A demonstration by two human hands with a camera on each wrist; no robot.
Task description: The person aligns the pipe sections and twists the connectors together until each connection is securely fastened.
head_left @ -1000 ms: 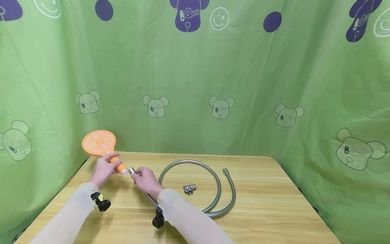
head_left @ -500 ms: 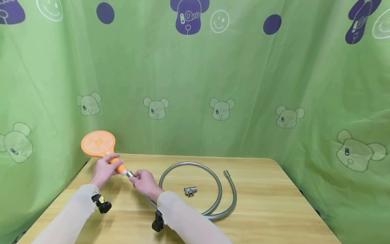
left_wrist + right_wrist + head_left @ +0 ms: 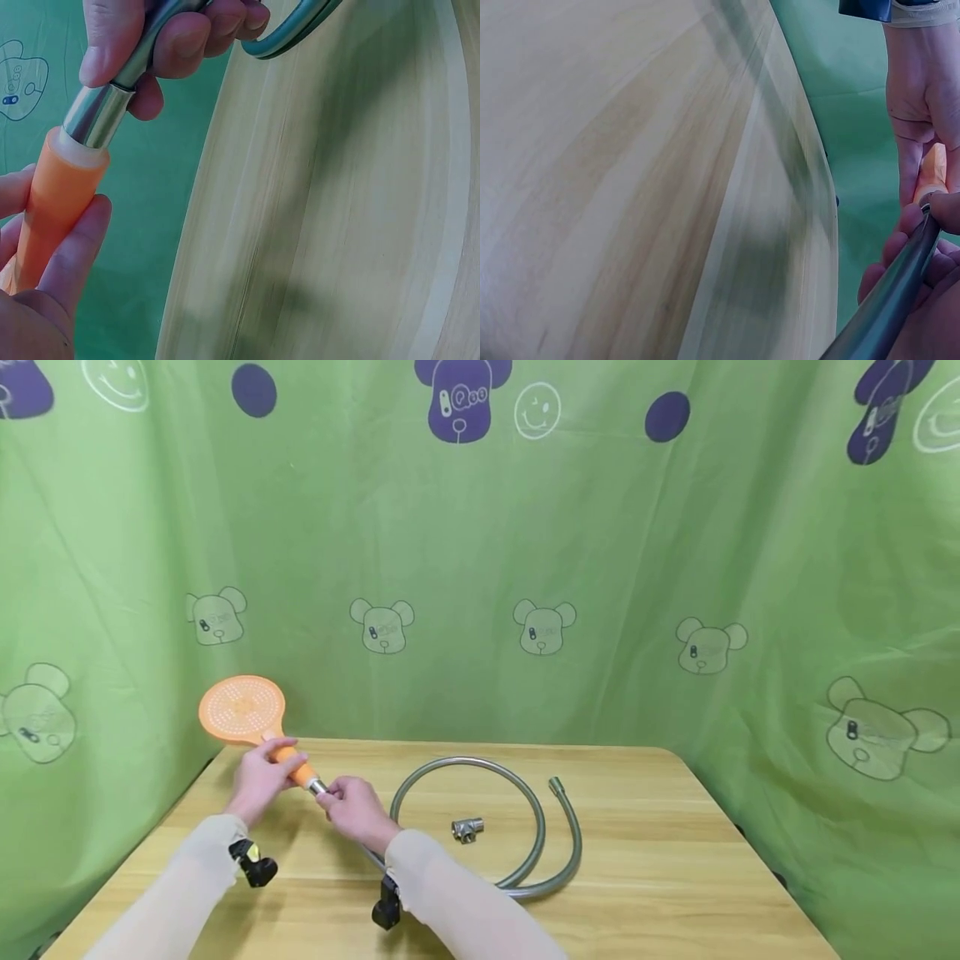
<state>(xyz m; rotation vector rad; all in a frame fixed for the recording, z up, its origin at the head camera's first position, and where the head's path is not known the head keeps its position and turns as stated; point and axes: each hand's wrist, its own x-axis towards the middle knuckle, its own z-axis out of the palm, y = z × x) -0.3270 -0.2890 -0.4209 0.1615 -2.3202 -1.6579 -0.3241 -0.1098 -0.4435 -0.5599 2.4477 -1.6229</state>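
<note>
An orange shower head point(image 3: 242, 708) with a round perforated face is held up at the left of the table. My left hand point(image 3: 258, 779) grips its handle point(image 3: 56, 195), thumb and fingers on either side. At the handle's pale end sits the silver end nut point(image 3: 98, 115) of a grey shower hose point(image 3: 542, 827). My right hand point(image 3: 356, 810) pinches the hose right at this nut, thumb on top and fingers curled beneath. In the right wrist view the hose point(image 3: 889, 307) runs back under the palm. The nut covers most of the handle's end.
The hose lies in a loop on the wooden table point(image 3: 660, 860), its other end fitting point(image 3: 555, 785) at the right. Inside the loop rests a small metal tee fitting point(image 3: 467, 829). A green patterned curtain point(image 3: 465, 527) surrounds the table at the back and sides.
My right hand has brought the hose nut up to the shower head's handle end, closing the gap seen a second ago. My left hand has stayed nearly still.
</note>
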